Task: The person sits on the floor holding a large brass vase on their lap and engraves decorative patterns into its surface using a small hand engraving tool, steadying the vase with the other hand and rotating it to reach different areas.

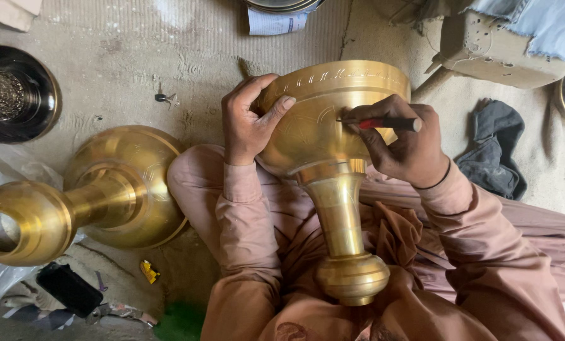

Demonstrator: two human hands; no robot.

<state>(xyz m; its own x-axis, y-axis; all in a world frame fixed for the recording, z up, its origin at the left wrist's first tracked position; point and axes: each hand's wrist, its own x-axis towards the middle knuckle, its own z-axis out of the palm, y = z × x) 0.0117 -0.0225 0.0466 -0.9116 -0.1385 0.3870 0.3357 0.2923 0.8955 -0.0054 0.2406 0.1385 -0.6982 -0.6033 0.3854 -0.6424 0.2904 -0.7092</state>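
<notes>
The right hand's fingers (383, 117) are covering most of the red-and-black tool (390, 124), hiding its tip. Beneath the left hand's fingers (257, 107), the brass bowl's (314, 136) rim is disappearing.

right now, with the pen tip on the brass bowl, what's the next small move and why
Probably draw the red-and-black pen a little further along the brass vessel: the right hand has its tip on the bowl's wall, and the left hand steadies the rim.
</notes>
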